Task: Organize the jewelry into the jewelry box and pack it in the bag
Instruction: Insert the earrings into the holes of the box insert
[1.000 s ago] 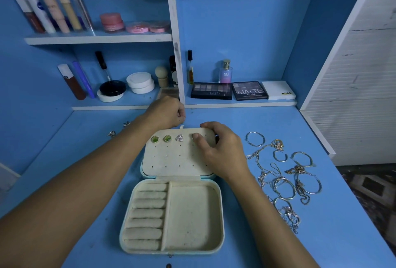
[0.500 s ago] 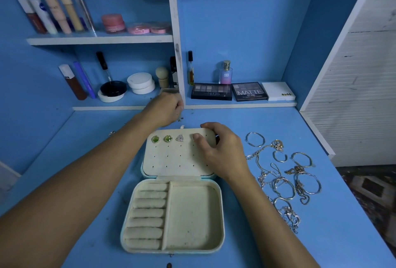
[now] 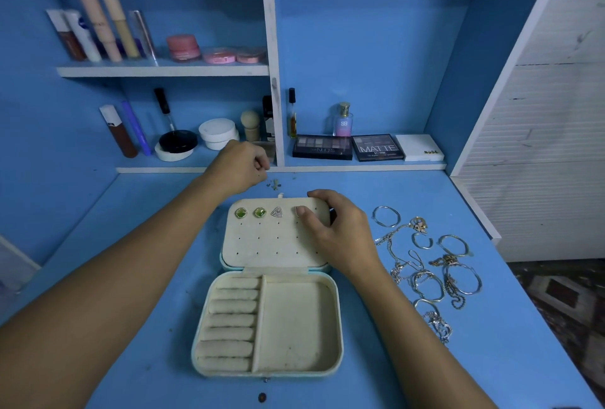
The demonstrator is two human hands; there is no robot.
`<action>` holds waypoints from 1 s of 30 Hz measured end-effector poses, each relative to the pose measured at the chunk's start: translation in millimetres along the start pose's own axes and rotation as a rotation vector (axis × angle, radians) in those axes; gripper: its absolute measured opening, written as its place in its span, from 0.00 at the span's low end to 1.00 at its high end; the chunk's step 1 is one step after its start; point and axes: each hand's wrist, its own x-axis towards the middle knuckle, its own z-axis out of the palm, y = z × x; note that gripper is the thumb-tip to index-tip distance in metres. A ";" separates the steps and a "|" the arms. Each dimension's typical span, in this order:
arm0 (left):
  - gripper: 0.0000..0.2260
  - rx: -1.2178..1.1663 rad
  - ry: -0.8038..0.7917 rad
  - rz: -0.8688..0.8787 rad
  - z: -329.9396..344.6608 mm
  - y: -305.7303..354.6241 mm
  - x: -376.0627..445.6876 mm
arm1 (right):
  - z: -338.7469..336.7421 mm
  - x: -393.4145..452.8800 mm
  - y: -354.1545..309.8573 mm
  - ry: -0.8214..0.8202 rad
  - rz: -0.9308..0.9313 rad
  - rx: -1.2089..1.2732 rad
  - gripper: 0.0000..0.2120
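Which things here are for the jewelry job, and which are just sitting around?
For the job: jewelry box, earrings in its lid, bangles and chains.
Just sitting: eyeshadow palettes, perfume bottle, makeup tubes, pink jars.

Blue table [image 3: 157, 359]: jewelry box [image 3: 337, 327], bracelets [image 3: 458, 277].

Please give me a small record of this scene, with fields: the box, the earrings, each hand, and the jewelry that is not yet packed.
box: jewelry box open on the blue table, tray compartments bare
earrings in lid: two green earrings, one triangular earring, a fourth under the thumb
left hand: left hand beyond the lid, fingers curled; contents hidden
right hand: right hand holds the lid's corner, thumb pressing the fourth earring
unpacked: bracelets and chains right of box
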 end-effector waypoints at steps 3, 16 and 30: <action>0.06 -0.011 0.038 -0.001 -6.5 -1.9 -4.1 | -1.7 -0.1 -2.3 -0.003 -0.003 0.008 0.16; 0.07 -0.060 0.045 -0.029 -33.5 -1.2 -17.6 | -17.9 -14.4 -28.4 -0.045 -0.073 0.183 0.10; 0.04 -0.228 0.002 0.016 -59.4 20.6 -57.8 | -24.0 -62.3 -19.8 0.130 -0.484 0.001 0.10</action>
